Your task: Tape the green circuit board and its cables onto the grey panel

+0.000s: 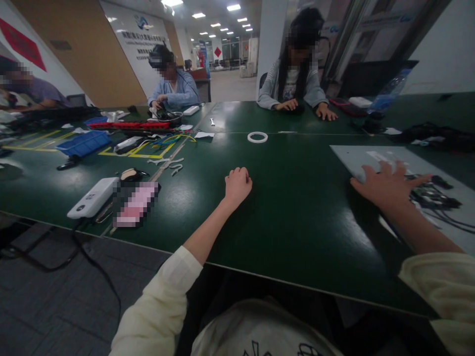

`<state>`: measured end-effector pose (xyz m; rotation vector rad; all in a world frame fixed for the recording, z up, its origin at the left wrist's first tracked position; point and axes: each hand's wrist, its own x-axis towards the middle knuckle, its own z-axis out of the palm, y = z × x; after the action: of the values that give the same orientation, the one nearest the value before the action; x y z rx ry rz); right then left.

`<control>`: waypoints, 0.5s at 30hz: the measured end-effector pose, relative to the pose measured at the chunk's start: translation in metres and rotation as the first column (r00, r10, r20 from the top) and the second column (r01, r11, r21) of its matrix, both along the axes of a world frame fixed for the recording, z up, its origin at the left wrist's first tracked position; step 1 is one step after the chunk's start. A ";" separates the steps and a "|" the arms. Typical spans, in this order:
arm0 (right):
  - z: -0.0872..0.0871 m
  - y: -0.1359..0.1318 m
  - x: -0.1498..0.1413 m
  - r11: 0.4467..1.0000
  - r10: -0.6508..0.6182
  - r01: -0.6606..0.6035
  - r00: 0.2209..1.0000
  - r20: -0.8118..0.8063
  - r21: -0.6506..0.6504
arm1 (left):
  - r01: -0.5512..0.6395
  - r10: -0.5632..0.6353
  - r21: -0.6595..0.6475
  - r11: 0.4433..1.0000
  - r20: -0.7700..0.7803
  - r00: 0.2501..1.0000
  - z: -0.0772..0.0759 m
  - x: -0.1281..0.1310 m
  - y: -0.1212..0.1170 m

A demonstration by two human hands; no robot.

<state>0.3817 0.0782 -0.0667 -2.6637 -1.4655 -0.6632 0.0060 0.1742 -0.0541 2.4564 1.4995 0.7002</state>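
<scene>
My left hand (238, 188) rests on the dark green table (297, 217), curled into a loose fist, with nothing showing in it. Farther off, just beyond that fist, lies a white ring (257, 137), apart from it. My right hand (388, 187) is spread wide, fingers stretched out, over the near left part of a flat light-grey board (351, 155). Whether the palm presses on the board I cannot tell. Black cables and small dark parts (434, 195) lie on the board beside my right fingers, partly hidden by the hand.
At left are a phone (137, 205), a white power bank (94, 198) with a cable over the edge, a mouse (132, 174) and a blue bin (84, 143). A small wrench (212, 121) lies farther back. Several people sit around the table; one co-worker's hands (306, 108) rest opposite.
</scene>
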 end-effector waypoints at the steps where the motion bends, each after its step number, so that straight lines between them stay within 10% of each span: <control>1: 0.000 -0.006 0.001 1.000 -0.008 0.008 1.000 0.005 0.001 | -0.001 0.001 -0.001 1.000 0.003 1.000 0.000 0.000 0.000; 15: -0.006 -0.016 0.021 0.983 -0.168 0.176 0.974 -0.153 0.043 | -0.001 0.001 -0.007 1.000 0.000 1.000 -0.002 0.000 -0.001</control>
<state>0.4023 0.0621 -0.0727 -2.7507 -1.1724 -0.4925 0.0058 0.1728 -0.0560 2.4512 1.5012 0.6939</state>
